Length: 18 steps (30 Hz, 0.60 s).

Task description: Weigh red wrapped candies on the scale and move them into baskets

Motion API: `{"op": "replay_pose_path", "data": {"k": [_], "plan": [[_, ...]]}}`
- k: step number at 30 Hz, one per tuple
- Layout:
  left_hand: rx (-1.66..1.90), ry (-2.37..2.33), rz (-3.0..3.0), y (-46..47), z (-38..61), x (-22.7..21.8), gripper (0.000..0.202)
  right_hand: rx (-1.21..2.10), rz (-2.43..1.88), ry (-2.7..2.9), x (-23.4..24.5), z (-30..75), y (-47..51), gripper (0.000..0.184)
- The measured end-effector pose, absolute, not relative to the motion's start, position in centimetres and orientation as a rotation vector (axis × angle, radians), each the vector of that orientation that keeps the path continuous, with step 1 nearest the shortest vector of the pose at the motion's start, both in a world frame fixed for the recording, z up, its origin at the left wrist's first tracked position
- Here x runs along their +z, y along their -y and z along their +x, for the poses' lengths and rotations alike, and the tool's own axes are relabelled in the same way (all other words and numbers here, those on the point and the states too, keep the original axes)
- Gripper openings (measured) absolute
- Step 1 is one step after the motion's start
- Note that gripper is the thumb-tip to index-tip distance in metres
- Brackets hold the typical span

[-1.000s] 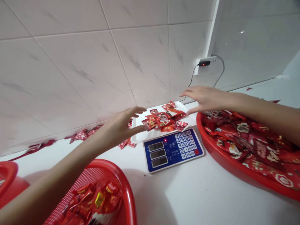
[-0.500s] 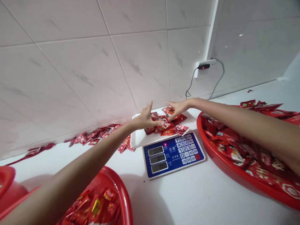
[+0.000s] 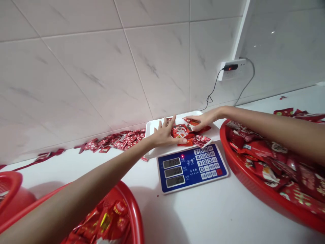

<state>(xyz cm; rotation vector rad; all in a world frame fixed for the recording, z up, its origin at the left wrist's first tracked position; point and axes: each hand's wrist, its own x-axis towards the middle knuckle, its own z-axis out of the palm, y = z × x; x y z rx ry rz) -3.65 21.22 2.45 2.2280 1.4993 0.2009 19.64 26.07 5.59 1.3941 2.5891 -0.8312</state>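
Small red snack packets (image 3: 180, 131) lie in a pile in the white tray (image 3: 149, 152) of a digital weighing scale (image 3: 193, 168). My left hand (image 3: 166, 134) lies over the left side of the pile, fingers spread and thumb stretched along the packets. At the pile's right side is my right hand (image 3: 202, 121), its thumb and fingers apart over a packet, touching it. Neither hand is closed round a packet. The scale's blue panel has number keys and three lit displays; the top one seems to read 0.121.
A red basket of larger red packets (image 3: 264, 154) stands on the right, under my right forearm. Another red basket (image 3: 137, 217) with packets is at the lower left. Patterned red packets (image 3: 127, 139) lie along the tiled wall. A socket (image 3: 232, 69) has a plug and cables.
Both hands have come down onto the packets in the tray; the right hand's fingers now rest lower over a packet. The view has shifted slightly, so things appear further right.
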Motion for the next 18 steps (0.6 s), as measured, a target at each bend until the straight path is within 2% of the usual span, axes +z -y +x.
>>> {"op": "replay_pose_path", "data": {"k": [3, 6, 9, 12, 16, 18], "plan": [[0.204, -1.486, 2.242, -21.9, -3.8, 2.4, 0.132, -0.866, 1.320, -2.563, 5.3, 20.6, -24.1, 0.143], [0.218, -1.447, 2.270, -22.5, -4.1, 2.5, 0.126, -0.789, 1.339, -2.625, 5.0, 20.6, -22.9, 0.144], [0.278, -1.385, 2.318, -22.3, -4.1, 2.3, 0.121, -0.708, 1.364, -2.711, 4.7, 20.0, -23.0, 0.129], [0.380, -1.309, 2.357, -21.7, -3.9, 1.9, 0.125, -0.609, 1.403, -2.783, 4.3, 19.1, -23.4, 0.111], [0.495, -1.218, 2.380, -21.5, -3.3, 1.2, 0.145, -0.510, 1.472, -2.878, 4.0, 17.5, -23.3, 0.069], [0.528, -1.167, 2.395, -21.8, -3.0, 1.1, 0.145, -0.516, 1.487, -2.898, 4.0, 16.6, -22.8, 0.055]]}}
